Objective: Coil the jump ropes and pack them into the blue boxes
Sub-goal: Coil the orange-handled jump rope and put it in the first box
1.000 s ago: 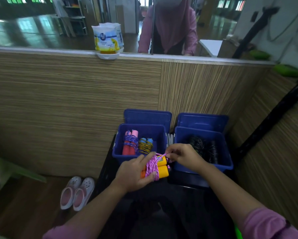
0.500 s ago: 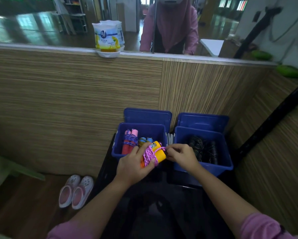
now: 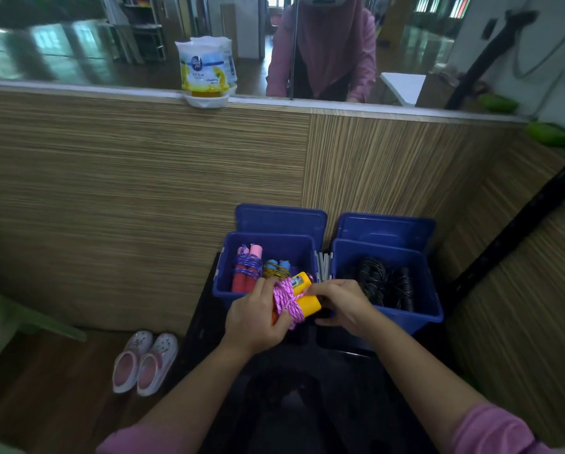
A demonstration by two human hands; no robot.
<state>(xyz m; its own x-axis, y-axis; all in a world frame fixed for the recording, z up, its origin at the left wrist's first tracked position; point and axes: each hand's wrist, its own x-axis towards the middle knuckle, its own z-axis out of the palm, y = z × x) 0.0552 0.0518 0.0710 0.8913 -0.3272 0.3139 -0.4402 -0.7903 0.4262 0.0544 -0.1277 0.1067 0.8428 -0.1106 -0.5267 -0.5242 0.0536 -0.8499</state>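
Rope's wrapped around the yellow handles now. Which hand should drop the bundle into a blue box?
Left, probably. The left hand grips the yellow-handled rope bundle right at the near rim of the left blue box, which holds other coloured ropes. The right hand only pinches the cord end.

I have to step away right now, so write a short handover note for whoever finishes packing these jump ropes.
Left hand: gripping the yellow-handled rope by its handles.
Right hand: pinching the pink cord wound around those handles.
Left blue box: two coiled ropes inside, one with red and pink handles, one with blue handles.
Right blue box: black ropes.
Left to do: secure the cord end, then drop this bundle into a box, probably the left.
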